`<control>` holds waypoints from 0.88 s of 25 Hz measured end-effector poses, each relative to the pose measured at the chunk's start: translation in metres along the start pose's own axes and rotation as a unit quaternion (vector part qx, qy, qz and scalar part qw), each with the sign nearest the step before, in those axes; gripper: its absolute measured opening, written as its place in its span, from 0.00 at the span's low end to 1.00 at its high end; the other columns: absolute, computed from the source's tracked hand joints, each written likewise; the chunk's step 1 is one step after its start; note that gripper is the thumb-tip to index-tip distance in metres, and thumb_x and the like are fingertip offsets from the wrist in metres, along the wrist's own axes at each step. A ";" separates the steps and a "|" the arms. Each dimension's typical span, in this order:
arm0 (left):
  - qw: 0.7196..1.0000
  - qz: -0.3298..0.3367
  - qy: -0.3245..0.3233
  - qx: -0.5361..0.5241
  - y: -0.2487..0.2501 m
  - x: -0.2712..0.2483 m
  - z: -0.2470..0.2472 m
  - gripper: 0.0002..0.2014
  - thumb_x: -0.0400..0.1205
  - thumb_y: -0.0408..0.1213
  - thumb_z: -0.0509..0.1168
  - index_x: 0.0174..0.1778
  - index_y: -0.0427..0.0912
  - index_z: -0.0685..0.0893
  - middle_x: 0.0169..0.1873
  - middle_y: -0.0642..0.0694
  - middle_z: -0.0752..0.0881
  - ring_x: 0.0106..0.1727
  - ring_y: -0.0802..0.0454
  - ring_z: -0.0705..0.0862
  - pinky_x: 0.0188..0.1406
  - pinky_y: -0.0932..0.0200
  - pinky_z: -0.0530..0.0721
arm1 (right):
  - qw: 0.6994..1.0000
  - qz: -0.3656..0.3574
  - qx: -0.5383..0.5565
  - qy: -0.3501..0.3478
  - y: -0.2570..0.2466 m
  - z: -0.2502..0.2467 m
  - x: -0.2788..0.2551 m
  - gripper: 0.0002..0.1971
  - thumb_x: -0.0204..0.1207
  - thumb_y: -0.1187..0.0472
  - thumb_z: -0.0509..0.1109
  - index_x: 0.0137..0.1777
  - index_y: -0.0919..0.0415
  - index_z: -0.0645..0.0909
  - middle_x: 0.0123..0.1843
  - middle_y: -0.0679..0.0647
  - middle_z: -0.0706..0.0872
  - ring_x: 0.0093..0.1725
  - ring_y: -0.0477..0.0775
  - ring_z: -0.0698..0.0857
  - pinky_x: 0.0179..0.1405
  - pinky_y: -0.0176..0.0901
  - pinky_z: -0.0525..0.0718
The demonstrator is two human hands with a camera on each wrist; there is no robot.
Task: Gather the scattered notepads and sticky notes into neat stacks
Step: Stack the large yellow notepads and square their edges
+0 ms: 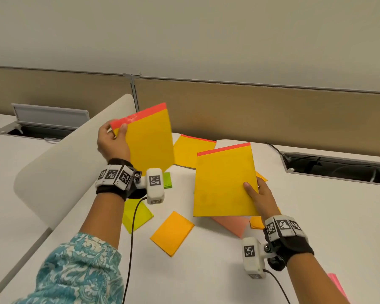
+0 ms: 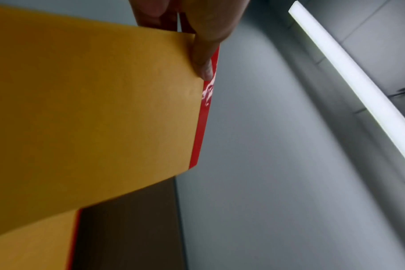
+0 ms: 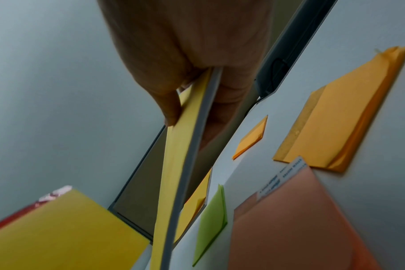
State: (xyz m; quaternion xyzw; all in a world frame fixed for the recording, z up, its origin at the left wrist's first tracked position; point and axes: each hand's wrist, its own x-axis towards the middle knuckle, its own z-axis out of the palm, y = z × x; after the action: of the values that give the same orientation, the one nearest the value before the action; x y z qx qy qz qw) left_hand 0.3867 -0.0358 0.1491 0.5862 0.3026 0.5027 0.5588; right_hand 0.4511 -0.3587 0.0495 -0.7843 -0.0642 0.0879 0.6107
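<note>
1. Nearest me, a bright pink stack (image 1: pixel 336 286) is lying at the table's (image 1: pixel 316 216) right edge, partly hidden behind my right forearm.
2. An orange sticky pad (image 1: pixel 172 233) is lying flat on the table between my two arms, with a yellow-green pad (image 1: pixel 138 216) just to its left under my left wrist.
3. My right hand (image 1: pixel 260 199) is holding a yellow notepad (image 1: pixel 225 181) up off the table, thumb pressing its front near the lower right corner, fingers curling behind it; the right wrist view is showing the pad edge-on (image 3: pixel 173 182), pinched.
4. Under that pad, a salmon-pink sheet (image 1: pixel 230 227) and a small orange pad (image 1: pixel 256 222) are resting on the table.
5. A green pad (image 1: pixel 167 180) is peeking out beside my left wrist camera.
6. My left hand (image 1: pixel 112 142) is pinching a second yellow notepad (image 1: pixel 149 139) at its red-bound top corner, holding it raised and tilted; my thumb (image 2: pixel 204 54) is lying along the red strip.
7. Farthest, a third yellow notepad (image 1: pixel 192 151) is lying flat on the table between the two I am holding.
</note>
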 end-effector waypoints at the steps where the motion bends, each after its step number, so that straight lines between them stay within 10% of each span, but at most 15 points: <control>1: 1.000 0.003 -0.021 -0.013 0.014 -0.004 0.001 0.19 0.78 0.34 0.69 0.65 0.35 0.80 0.58 0.36 0.87 0.53 0.53 0.84 0.49 0.69 0.85 | 1.000 -0.004 0.000 -0.005 -0.004 0.000 -0.004 0.21 0.82 0.58 0.57 0.74 0.62 0.66 0.72 0.63 0.76 0.63 0.62 0.79 0.57 0.49 0.76; 6: 0.960 -0.197 -0.172 -0.097 0.033 -0.038 0.009 0.18 0.81 0.40 0.65 0.66 0.41 0.81 0.54 0.42 0.86 0.61 0.41 0.83 0.67 0.40 0.80 | 0.997 -0.008 0.039 -0.061 -0.025 0.002 -0.029 0.16 0.84 0.58 0.53 0.70 0.57 0.69 0.69 0.61 0.77 0.53 0.56 0.81 0.51 0.47 0.79; 10: 0.935 -0.280 -0.210 -0.064 0.009 -0.072 0.015 0.18 0.84 0.39 0.61 0.68 0.39 0.79 0.55 0.40 0.82 0.61 0.40 0.81 0.69 0.39 0.78 | 0.982 0.023 0.138 -0.124 -0.035 -0.001 -0.048 0.14 0.84 0.58 0.52 0.66 0.51 0.70 0.59 0.53 0.83 0.50 0.51 0.84 0.44 0.44 0.83; 15: 0.933 -0.305 -0.189 0.011 -0.015 -0.096 0.019 0.14 0.86 0.36 0.56 0.33 0.45 0.76 0.30 0.48 0.70 0.30 0.53 0.67 0.31 0.60 0.67 | 0.973 0.060 0.182 -0.132 -0.032 -0.010 -0.061 0.16 0.84 0.56 0.50 0.68 0.49 0.70 0.56 0.49 0.84 0.47 0.53 0.85 0.29 0.40 0.86; 17: 0.922 -0.330 -0.202 0.029 -0.020 -0.102 0.017 0.15 0.85 0.33 0.56 0.31 0.47 0.73 0.29 0.49 0.68 0.29 0.54 0.65 0.31 0.60 0.66 | 0.971 0.069 0.191 -0.130 -0.028 -0.011 -0.062 0.16 0.84 0.55 0.50 0.68 0.49 0.71 0.54 0.48 0.85 0.47 0.53 0.85 0.35 0.45 0.85; 20: 0.907 -0.340 -0.247 0.016 -0.020 -0.110 0.011 0.08 0.82 0.30 0.61 0.54 0.39 0.84 0.48 0.39 0.83 0.49 0.43 0.80 0.63 0.46 0.78 | 0.972 0.086 0.171 -0.137 -0.029 -0.012 -0.067 0.14 0.84 0.50 0.49 0.62 0.47 0.73 0.57 0.54 0.85 0.47 0.55 0.84 0.42 0.51 0.83; 22: 0.913 -0.321 -0.253 0.012 -0.021 -0.116 0.010 0.20 0.82 0.30 0.63 0.71 0.39 0.75 0.67 0.37 0.79 0.65 0.40 0.78 0.73 0.41 0.73 | 0.981 0.087 0.104 -0.138 -0.031 -0.011 -0.069 0.12 0.81 0.47 0.53 0.61 0.44 0.70 0.60 0.53 0.83 0.51 0.56 0.84 0.45 0.53 0.84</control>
State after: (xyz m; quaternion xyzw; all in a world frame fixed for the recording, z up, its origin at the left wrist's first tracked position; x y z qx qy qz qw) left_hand 0.3643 -0.1412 0.1013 0.5720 0.3287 0.1275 0.7406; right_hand 0.3866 -0.3761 0.0858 -0.6992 -0.0696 0.2543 0.6646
